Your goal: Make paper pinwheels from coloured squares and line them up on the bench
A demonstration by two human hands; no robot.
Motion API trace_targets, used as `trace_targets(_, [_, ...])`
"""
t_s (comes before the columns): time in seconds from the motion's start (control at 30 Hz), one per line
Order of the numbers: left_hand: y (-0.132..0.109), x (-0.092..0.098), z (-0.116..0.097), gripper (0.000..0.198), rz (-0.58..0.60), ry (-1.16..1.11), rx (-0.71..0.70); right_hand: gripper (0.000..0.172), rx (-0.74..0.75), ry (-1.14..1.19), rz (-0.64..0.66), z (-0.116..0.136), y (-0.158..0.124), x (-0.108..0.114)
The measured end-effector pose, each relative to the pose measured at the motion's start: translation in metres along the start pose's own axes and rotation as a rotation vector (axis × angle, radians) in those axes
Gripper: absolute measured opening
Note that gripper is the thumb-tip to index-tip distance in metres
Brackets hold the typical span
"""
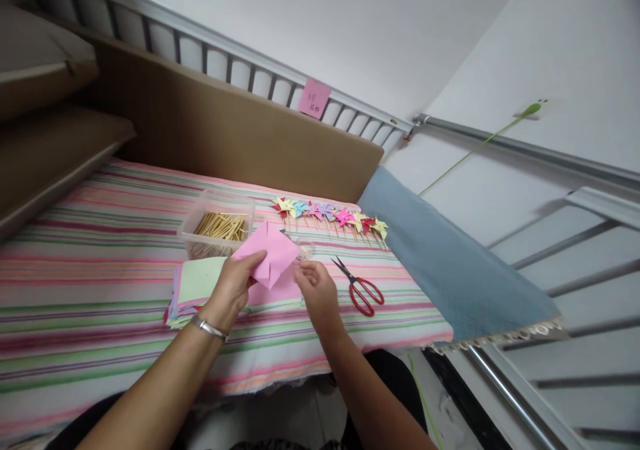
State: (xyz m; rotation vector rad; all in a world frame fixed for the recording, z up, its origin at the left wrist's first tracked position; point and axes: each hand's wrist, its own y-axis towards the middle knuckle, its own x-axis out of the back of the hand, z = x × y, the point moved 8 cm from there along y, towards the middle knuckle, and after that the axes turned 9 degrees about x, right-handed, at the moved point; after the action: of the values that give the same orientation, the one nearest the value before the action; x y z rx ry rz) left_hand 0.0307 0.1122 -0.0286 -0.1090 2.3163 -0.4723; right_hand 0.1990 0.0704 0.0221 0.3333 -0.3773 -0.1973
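My left hand (235, 280) grips a pink paper square (273, 253) with slits running in from its corners, thumb on top. Just right of the square, my right hand (317, 293) is closed in a pinch; whatever its fingertips hold is too small to make out. Below the square lies another pink sheet (280, 290), partly covered. Left of it is a stack of coloured paper squares (200, 280), pale green on top. A small clear container (306, 247) stands behind my right fingers. Red-handled scissors (357, 287) lie slightly open to the right.
A clear plastic box (193, 220) of thin wooden sticks (220, 227) stands behind the paper stack. Several finished paper pinwheels (343, 217) lie in a row at the back. A striped cloth (125, 250) covers the surface, with a brown board (240, 130) upright behind it.
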Motion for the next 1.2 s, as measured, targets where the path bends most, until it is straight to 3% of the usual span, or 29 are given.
trace_targets(0.07, [0.0, 0.002, 0.0, 0.034, -0.015, -0.008, -0.007, 0.013, 0.319, -0.165, -0.075, 0.033, -0.011, 0.009])
trace_targets(0.13, [-0.003, 0.0, 0.002, 0.031, -0.012, -0.007, -0.008, 0.015, 0.596, -0.271, -0.009, 0.061, -0.024, 0.001])
trace_targets(0.23, [-0.009, -0.008, 0.006, 0.026, 0.017, -0.005, 0.003, 0.022, 0.754, -0.345, 0.137, 0.072, -0.028, -0.017])
trace_targets(0.47, [-0.01, -0.006, 0.011, 0.028, 0.033, 0.007, 0.043, 0.029, 0.742, -0.437, 0.168, 0.047, -0.021, -0.025])
trace_targets(0.6, [-0.011, -0.006, 0.012, 0.031, 0.034, -0.002, 0.06, 0.029, 0.736, -0.448, 0.178, 0.048, -0.027, -0.027])
trace_targets(0.87, [-0.017, -0.011, 0.014, 0.039, 0.089, 0.011, 0.024, 0.014, 0.712, -0.385, 0.167, 0.053, -0.026, -0.027])
trace_targets(1.2, [-0.02, -0.014, 0.016, 0.024, 0.079, 0.112, 0.037, 0.008, 0.277, -0.253, 0.065, 0.035, 0.0, -0.016])
